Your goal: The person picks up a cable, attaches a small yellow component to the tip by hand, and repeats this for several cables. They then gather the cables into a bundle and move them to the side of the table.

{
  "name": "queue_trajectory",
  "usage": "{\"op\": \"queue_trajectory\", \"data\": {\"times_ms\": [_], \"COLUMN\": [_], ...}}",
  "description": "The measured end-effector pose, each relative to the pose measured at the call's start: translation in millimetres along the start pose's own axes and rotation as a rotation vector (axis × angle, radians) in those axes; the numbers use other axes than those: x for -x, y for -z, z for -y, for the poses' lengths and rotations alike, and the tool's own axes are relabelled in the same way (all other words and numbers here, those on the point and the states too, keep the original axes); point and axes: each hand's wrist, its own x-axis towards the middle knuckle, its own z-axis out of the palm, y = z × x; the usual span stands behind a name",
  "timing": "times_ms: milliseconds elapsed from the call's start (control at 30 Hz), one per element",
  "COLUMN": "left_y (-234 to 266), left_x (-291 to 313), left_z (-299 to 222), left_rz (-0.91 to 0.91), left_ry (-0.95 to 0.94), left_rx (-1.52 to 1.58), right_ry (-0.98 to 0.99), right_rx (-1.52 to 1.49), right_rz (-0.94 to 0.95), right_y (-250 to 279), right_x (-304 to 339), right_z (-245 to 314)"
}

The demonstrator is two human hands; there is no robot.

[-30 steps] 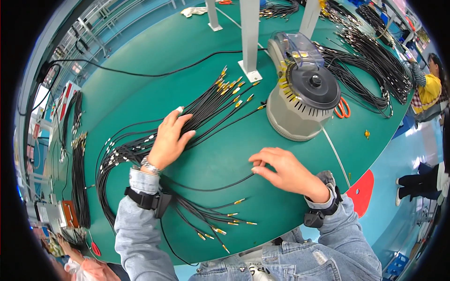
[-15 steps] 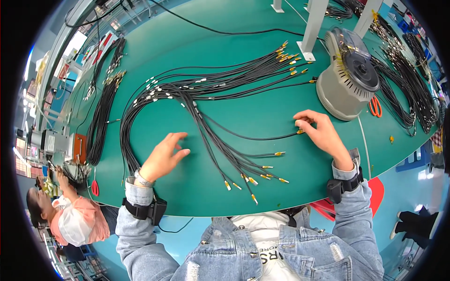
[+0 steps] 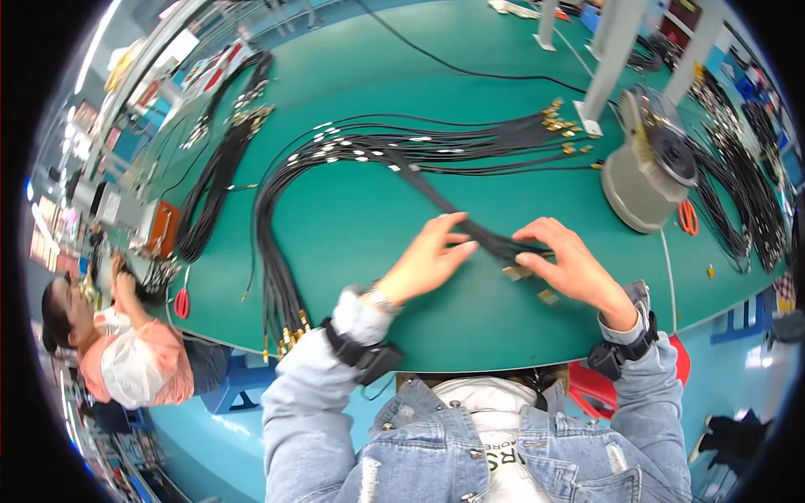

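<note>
Black cables with brass-coloured end connectors and white tags curve across the green table. A gathered branch of these black cables (image 3: 438, 198) slants down to the right between my hands. My left hand (image 3: 423, 258) has its fingers and thumb curled at the side of this branch, gripping it loosely. Closer to the connector ends, my right hand (image 3: 572, 261) closes thumb and fingers around the same cables. Some blurred connectors (image 3: 547, 297) stick out below my right hand. The other cable ends fan out at the far right, with brass connectors (image 3: 563, 117) near a metal post.
On the right stands a grey round machine (image 3: 641, 180) with a black disc, beside orange-handled scissors (image 3: 688, 216). More cable bundles (image 3: 220, 184) lie at left and far right. A co-worker (image 3: 138, 352) sits at the left edge near red-handled scissors (image 3: 182, 303).
My left hand has moved right to the cable branch. The spread lower cable ends are now gathered together at my right hand. The view has shifted, showing connectors beside my left sleeve.
</note>
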Motion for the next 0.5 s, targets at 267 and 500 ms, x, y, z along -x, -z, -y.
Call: {"op": "queue_trajectory", "data": {"times_ms": [267, 500], "left_y": [45, 247], "left_x": [25, 128], "left_z": [-8, 12], "left_rz": [0.004, -0.374], "left_ry": [-0.174, 0.247], "left_rx": [-0.264, -0.477], "right_ry": [0.056, 0.095], "right_rx": [0.565, 0.500], "right_rz": [0.171, 0.230], "right_y": [-26, -35], "right_x": [-33, -71], "right_z": [9, 3]}}
